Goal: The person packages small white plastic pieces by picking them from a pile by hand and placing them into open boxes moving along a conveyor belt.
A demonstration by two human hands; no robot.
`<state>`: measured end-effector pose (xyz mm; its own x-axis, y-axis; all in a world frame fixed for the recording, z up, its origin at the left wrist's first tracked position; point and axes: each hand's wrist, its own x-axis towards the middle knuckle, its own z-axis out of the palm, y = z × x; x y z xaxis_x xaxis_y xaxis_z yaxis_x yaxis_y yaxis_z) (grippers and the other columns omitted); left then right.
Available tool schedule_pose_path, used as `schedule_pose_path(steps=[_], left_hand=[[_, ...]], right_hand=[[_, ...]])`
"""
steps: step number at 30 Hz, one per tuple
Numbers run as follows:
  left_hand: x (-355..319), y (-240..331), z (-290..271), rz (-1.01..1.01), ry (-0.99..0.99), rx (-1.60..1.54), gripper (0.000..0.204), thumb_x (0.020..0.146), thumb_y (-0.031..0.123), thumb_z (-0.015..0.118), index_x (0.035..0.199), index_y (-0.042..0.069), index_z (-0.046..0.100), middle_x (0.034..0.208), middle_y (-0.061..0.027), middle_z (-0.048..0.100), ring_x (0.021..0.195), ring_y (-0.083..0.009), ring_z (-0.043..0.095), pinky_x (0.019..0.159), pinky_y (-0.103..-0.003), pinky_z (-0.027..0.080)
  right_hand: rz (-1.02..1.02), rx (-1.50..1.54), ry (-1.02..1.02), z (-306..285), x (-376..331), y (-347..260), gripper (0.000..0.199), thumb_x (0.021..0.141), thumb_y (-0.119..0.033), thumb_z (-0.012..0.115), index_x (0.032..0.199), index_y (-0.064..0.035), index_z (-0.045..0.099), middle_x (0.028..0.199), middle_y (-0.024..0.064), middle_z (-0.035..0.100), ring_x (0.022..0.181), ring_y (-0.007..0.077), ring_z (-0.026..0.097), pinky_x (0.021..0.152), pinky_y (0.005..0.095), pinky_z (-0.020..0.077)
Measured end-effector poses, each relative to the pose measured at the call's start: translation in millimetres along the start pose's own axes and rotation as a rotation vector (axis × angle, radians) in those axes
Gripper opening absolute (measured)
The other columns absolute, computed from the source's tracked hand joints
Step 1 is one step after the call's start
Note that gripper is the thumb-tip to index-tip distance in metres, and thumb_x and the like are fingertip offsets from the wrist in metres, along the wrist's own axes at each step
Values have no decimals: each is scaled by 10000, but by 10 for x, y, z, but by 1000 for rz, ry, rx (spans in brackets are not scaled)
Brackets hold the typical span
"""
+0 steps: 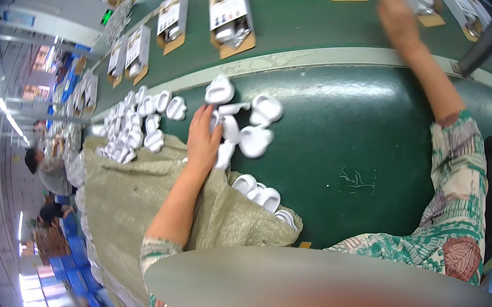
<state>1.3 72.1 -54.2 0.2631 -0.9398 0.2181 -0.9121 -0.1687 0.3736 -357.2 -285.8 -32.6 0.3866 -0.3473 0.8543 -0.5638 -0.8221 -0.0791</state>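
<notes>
My left hand (203,140) reaches over the edge of a woven olive sack (148,187). Its fingers and thumb close around a white plastic piece (214,119), partly covered by the hand. Around it lie more rounded white pieces, among them one with an oval opening (220,90) and another to the right (255,141). My right hand (395,23) stretches far out over the green conveyor belt, beside an open carton (426,19) with white and silvery contents. Its fingers are blurred at the top edge, so whether it holds anything cannot be made out.
A pale rail (308,62) separates the green work surface (349,123) from the belt (301,21). Several open cartons stand along the belt, one large one (229,18) among them. A heap of white pieces (132,123) lies left. A metal post (482,48) rises at right; people work far left.
</notes>
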Motion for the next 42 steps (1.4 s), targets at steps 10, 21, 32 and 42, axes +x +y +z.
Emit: schedule_pose_path(steps=[10, 21, 32, 42], left_hand=[[346, 299, 143, 117, 250, -88, 417, 801, 142, 642, 1189, 47, 523, 1268, -183, 488, 1150, -350, 481, 961, -403, 404], [294, 668, -15, 453, 53, 68, 261, 677, 87, 726, 908, 65, 605, 991, -86, 593, 943, -292, 548, 808, -392, 438], [302, 665, -85, 374, 107, -13, 166, 686, 19, 693, 800, 38, 574, 894, -98, 586, 866, -295, 547, 756, -380, 443], [1155, -315, -528, -151, 130, -313, 108, 782, 95, 663, 784, -3, 618, 740, -82, 614, 671, -174, 576, 620, -305, 451]], right_hand=[[-382, 676, -702, 14, -273, -1865, 353, 745, -146, 677, 1048, -41, 529, 1053, 131, 560, 999, 300, 539, 861, 394, 449], [-242, 556, -682, -29, -146, -1418, 244, 761, 10, 545, 1002, -8, 577, 1071, 126, 556, 1062, 294, 504, 932, 376, 421], [-215, 119, -313, 310, 70, -867, 116, 760, -120, 599, 839, -41, 571, 1011, 111, 557, 980, 274, 523, 771, 378, 446], [-173, 71, -253, 450, 133, -1072, 168, 790, -95, 565, 955, -66, 561, 1051, 109, 564, 1025, 262, 535, 851, 378, 427]])
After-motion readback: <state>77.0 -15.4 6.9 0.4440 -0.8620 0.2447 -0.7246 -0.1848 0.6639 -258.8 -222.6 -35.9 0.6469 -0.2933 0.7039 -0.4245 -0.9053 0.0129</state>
